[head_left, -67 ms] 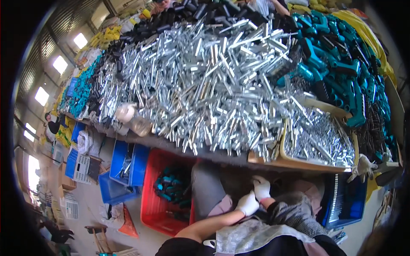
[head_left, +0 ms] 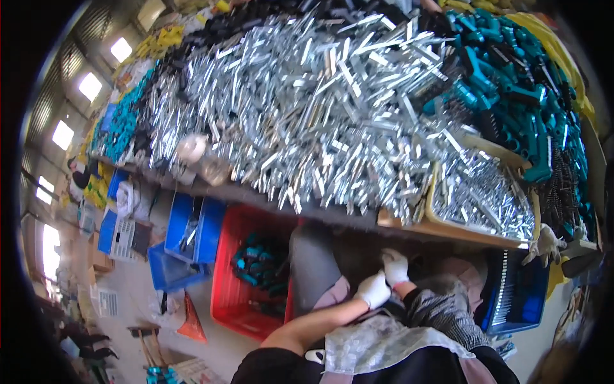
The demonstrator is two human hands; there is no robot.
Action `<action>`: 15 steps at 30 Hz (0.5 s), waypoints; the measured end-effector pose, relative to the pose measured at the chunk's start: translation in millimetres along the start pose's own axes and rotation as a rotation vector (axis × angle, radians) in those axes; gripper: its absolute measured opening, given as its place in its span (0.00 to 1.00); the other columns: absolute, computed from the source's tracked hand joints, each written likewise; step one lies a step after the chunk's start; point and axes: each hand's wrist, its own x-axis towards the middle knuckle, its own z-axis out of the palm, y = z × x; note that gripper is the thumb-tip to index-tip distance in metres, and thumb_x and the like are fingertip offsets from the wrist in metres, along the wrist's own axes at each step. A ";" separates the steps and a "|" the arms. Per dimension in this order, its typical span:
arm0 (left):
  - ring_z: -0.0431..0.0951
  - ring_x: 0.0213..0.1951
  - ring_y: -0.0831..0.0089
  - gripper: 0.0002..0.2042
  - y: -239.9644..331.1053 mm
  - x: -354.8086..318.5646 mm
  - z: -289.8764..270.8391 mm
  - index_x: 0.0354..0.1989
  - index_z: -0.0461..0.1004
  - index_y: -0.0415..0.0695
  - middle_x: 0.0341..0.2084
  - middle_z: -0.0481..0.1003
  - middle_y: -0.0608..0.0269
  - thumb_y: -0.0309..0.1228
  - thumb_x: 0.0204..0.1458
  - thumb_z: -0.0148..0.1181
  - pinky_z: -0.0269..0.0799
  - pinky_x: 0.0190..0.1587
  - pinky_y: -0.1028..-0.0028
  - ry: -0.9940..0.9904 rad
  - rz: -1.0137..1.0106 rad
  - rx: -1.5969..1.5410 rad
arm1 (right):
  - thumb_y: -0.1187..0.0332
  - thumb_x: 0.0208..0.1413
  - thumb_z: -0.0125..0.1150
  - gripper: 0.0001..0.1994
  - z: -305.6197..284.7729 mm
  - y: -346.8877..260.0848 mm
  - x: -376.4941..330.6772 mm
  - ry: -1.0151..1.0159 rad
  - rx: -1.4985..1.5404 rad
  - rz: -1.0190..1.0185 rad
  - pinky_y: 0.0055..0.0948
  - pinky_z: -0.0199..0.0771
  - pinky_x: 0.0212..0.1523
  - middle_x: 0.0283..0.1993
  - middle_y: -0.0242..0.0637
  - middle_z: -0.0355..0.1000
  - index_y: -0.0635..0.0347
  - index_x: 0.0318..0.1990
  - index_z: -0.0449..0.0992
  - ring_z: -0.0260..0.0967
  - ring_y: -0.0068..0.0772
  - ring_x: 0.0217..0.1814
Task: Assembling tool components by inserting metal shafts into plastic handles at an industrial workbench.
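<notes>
Red crate (head_left: 238, 301), blue bins (head_left: 192, 240), teal handles (head_left: 511, 83)

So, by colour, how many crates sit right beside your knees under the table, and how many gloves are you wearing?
white gloves: 2, on the left hand and the right hand
red crate: 1
blue crate: 1, on the right
Total: 4
More blue bins further left overlap too much to count.
</notes>
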 end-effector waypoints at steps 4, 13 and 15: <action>0.80 0.40 0.42 0.21 39.8 -19.6 -86.6 0.50 0.73 0.41 0.36 0.79 0.39 0.39 0.49 0.62 0.75 0.43 0.52 -0.132 0.099 0.008 | 0.62 0.67 0.53 0.18 -39.6 -45.5 -8.6 -0.135 0.633 0.279 0.33 0.74 0.53 0.50 0.44 0.78 0.66 0.55 0.76 0.76 0.38 0.52; 0.78 0.42 0.75 0.29 30.7 -236.4 -340.8 0.56 0.71 0.33 0.40 0.79 0.58 0.27 0.43 0.72 0.74 0.49 0.73 0.443 -0.118 -0.291 | 0.53 0.66 0.51 0.26 -114.5 35.6 -41.1 -0.256 0.789 0.640 0.40 0.68 0.59 0.58 0.46 0.72 0.61 0.65 0.67 0.70 0.44 0.57; 0.73 0.36 0.79 0.27 35.9 -269.5 -357.9 0.55 0.71 0.34 0.33 0.76 0.63 0.26 0.43 0.70 0.71 0.43 0.74 0.443 -0.278 -0.218 | 0.54 0.65 0.52 0.27 -106.1 36.9 -31.2 -0.447 0.851 0.531 0.41 0.68 0.59 0.58 0.46 0.72 0.63 0.64 0.67 0.70 0.43 0.57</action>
